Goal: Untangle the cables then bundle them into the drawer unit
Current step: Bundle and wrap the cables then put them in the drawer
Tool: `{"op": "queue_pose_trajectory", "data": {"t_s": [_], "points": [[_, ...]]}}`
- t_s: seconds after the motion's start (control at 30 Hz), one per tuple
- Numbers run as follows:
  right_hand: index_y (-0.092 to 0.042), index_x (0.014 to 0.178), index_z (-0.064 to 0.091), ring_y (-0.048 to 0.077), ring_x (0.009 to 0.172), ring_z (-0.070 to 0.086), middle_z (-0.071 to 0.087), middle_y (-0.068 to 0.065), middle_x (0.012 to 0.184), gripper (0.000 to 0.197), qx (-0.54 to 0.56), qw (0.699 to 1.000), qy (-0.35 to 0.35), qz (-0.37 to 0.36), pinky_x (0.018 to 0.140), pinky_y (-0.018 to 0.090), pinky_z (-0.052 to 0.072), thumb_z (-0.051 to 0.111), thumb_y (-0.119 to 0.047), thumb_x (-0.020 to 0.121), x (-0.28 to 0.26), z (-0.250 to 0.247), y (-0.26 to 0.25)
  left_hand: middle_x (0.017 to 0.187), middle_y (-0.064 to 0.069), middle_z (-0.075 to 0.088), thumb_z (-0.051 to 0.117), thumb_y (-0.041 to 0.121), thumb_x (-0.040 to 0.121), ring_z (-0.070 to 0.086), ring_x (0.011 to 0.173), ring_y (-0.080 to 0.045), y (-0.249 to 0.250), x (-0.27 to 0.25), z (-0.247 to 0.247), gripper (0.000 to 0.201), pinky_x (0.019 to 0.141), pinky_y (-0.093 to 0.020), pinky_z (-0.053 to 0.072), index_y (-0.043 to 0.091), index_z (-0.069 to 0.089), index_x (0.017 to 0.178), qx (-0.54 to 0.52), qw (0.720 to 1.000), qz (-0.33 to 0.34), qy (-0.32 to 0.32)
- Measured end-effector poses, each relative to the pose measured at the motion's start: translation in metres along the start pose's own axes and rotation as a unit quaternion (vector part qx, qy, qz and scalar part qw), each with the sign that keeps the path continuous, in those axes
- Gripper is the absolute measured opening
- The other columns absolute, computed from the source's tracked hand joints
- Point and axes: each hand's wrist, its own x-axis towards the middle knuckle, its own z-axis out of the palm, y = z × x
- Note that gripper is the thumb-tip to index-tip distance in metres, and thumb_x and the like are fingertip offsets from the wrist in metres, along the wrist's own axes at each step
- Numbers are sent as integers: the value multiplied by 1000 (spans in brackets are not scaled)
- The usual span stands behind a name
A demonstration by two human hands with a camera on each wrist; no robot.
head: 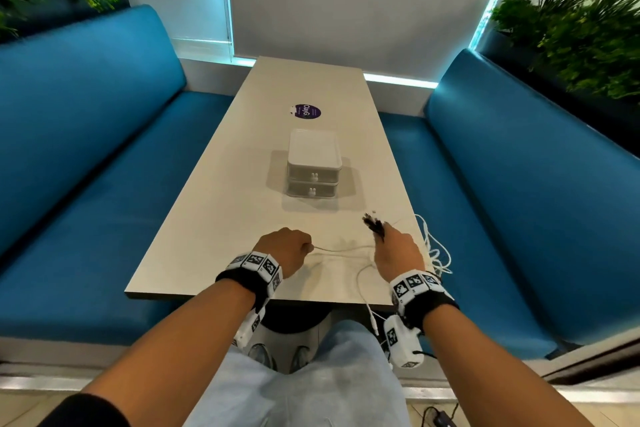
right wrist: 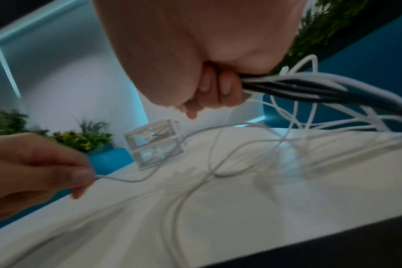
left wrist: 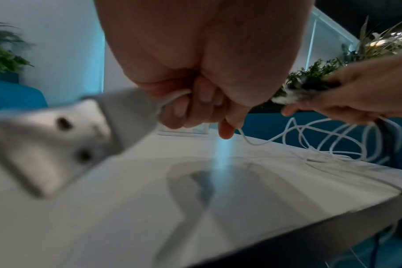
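Observation:
My left hand (head: 289, 248) is fisted round a thin white cable (head: 341, 249) near the table's front edge; its blurred plug end (left wrist: 57, 143) sticks out close to the left wrist camera. My right hand (head: 394, 251) grips a bundle of black and white cables (right wrist: 310, 87), whose ends (head: 374, 224) poke out beyond the fingers. White loops (head: 436, 250) spill over the table's right edge, and one plug (head: 374, 321) hangs off the front. The white two-drawer unit (head: 313, 165) stands mid-table beyond both hands, its drawers closed.
The long beige table (head: 242, 184) carries a round purple sticker (head: 307, 111) behind the drawer unit. Blue benches (head: 86, 149) flank it on both sides, with plants (head: 575, 35) behind them. A black cable (head: 440, 418) lies on the floor by my right leg.

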Motion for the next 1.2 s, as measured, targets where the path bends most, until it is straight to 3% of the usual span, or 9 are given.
{"op": "queue_pose_trajectory", "data": {"t_s": [0.07,0.17,0.43,0.53,0.63,0.73,0.9,1.1,1.2], "points": [[-17,117,56,40,87,64,68,17,96,28,35,999,11,-40,71,41,50,42,-34,101,-8,4,-19,107,-6,66,41,38,102,62,99,-30,15,1,3,28,75,-34,45,24,64,105,9,1000,21,2],[-13,109,61,38,89,64,69,16,97,22,80,989,-57,-115,70,38,49,46,-25,98,-17,17,-36,101,-8,68,40,39,102,63,93,-31,33,2,2,30,74,-37,49,21,64,106,-38,999,30,1],[-18,97,66,26,84,63,69,6,92,19,110,975,-155,-114,70,31,44,48,-25,98,-14,20,-35,82,3,64,49,22,98,58,77,-20,16,1,6,21,71,-32,44,30,57,80,-222,974,55,0],[-21,102,64,28,89,64,70,7,98,21,45,983,-143,-109,78,37,51,46,-31,99,-10,24,-29,80,0,64,50,34,99,58,75,-21,7,2,0,24,70,-35,47,23,61,80,-197,980,30,-8],[-16,111,59,31,89,63,66,11,101,28,-58,989,-122,-64,72,35,50,44,-37,100,-6,19,-9,91,-2,67,50,40,98,61,84,-23,-9,2,-7,28,78,-35,50,21,67,88,-142,989,8,-35],[-15,111,58,30,90,63,66,11,103,27,-96,989,-105,-47,71,34,49,42,-35,101,-4,17,1,86,2,61,47,38,100,59,81,-23,-6,0,-6,28,74,-31,46,22,64,84,-105,993,15,-53],[-16,113,56,33,90,64,65,12,102,27,-66,995,-62,-50,70,37,50,40,-34,101,-7,16,-14,95,-7,66,44,36,102,62,89,-30,18,3,8,27,79,-39,51,21,60,87,-82,996,27,-37],[-17,111,59,34,90,63,66,13,101,29,-64,985,-115,-110,72,38,52,43,-39,100,-17,23,-20,90,-9,69,50,41,97,64,86,-32,32,0,14,33,74,-35,48,16,67,86,-53,997,23,-42],[-16,111,57,35,89,63,66,14,100,29,-54,987,-97,-113,71,39,52,42,-38,101,-17,17,-17,107,-8,70,45,39,98,64,96,-31,18,0,10,33,84,-35,47,19,70,106,-50,998,8,-31]]}}
